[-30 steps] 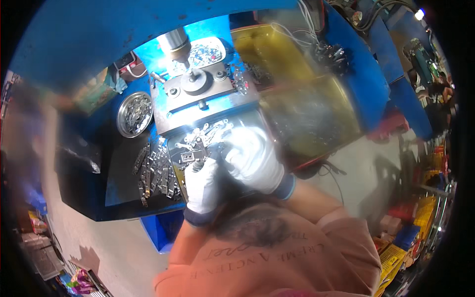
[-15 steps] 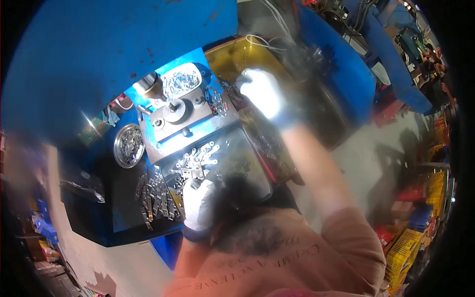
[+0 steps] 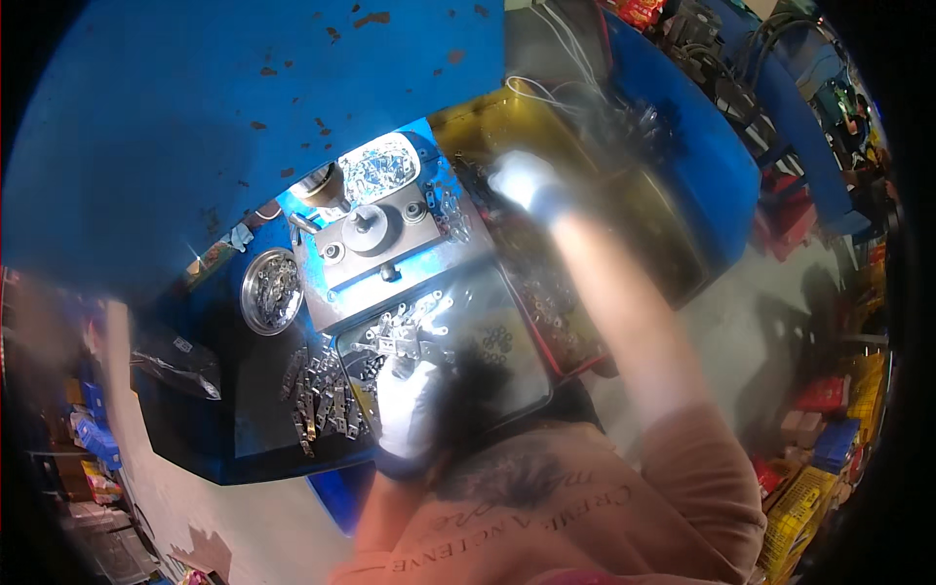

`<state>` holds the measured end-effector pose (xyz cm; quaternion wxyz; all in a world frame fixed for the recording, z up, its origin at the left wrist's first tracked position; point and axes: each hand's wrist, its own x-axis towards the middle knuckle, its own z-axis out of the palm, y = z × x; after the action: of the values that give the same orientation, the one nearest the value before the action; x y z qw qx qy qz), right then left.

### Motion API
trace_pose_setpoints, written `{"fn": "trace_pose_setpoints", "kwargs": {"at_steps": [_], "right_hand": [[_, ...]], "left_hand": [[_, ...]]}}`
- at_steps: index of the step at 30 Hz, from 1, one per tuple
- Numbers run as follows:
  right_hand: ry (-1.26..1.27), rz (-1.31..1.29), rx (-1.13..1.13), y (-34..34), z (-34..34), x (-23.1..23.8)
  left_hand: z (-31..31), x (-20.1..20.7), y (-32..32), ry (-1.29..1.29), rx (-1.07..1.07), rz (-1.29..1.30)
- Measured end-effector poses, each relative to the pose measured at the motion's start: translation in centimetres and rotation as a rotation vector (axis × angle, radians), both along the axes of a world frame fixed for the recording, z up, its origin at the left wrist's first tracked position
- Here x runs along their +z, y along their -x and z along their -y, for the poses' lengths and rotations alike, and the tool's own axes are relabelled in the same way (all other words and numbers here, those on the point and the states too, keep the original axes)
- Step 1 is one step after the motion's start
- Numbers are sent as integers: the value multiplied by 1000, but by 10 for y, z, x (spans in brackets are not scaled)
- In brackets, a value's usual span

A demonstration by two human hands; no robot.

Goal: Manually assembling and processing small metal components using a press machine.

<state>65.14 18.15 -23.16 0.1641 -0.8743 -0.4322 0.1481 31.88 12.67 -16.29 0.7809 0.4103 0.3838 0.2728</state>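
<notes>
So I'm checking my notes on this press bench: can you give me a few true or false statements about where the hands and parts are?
1. The left hand rests at the tray of metal parts. True.
2. The right hand lies in the person's lap. False: it reaches out beside the press.
3. Both hands are bare. False: both wear white gloves.
4. A round dish sits left of the press. True.

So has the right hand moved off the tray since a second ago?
Yes. The right hand has gone up and right from the metal tray beside the left hand, past the press block.
</notes>
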Motion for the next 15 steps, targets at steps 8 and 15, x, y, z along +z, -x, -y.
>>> {"fn": "trace_pose_setpoints", "kwargs": {"at_steps": [8,15], "right_hand": [[-560,-613,93,-4,21,-2],[-1002,-495,151,56,66,72]], "left_hand": [[-2,-10,16,-74,-44,9],[-6,-8,26,-90,-30,30]]}}
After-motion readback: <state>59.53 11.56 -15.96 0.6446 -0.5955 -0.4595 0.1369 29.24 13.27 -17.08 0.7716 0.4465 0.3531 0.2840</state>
